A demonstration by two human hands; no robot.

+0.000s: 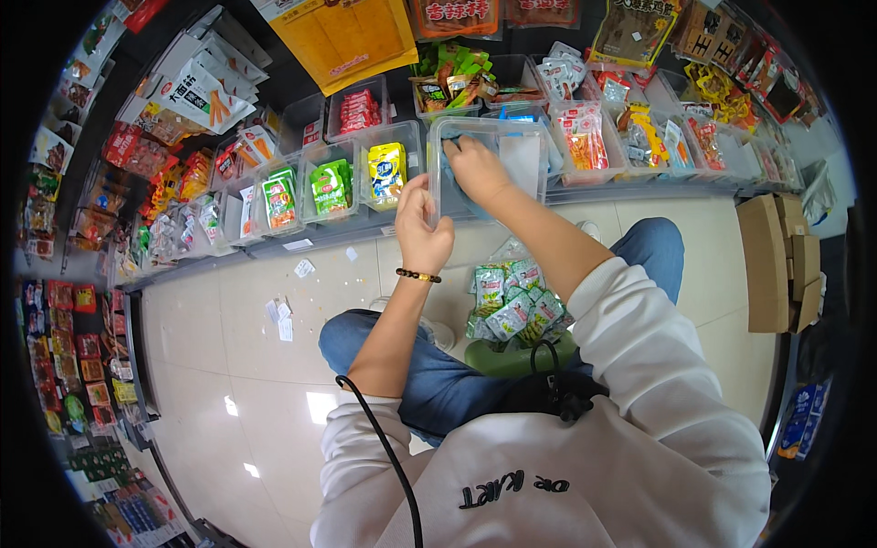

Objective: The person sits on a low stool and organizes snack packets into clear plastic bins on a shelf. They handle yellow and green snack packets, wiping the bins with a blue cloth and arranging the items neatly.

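A clear plastic bin [541, 168] is held up in front of the snack shelf. My left hand [423, 222] grips its left wall near the bottom corner. Inside the bin, my right hand [475, 168] presses on a bluish-grey cloth [455, 185], its fingers partly hidden in the folds. A white card or label [519, 164] shows at the bin's right side. Below, between the legs, several green-and-white snack packets [510, 316] lie in a pile beside a green object [517, 356] that is partly hidden.
Clear bins of packets line the shelf, including yellow packets [387, 168], green packets [331, 185] and red-and-white packets [582, 140]. A large yellow package [342, 41] hangs above. Paper labels [284, 325] and scraps lie on the tiled floor. Cardboard boxes [767, 267] stand at the right.
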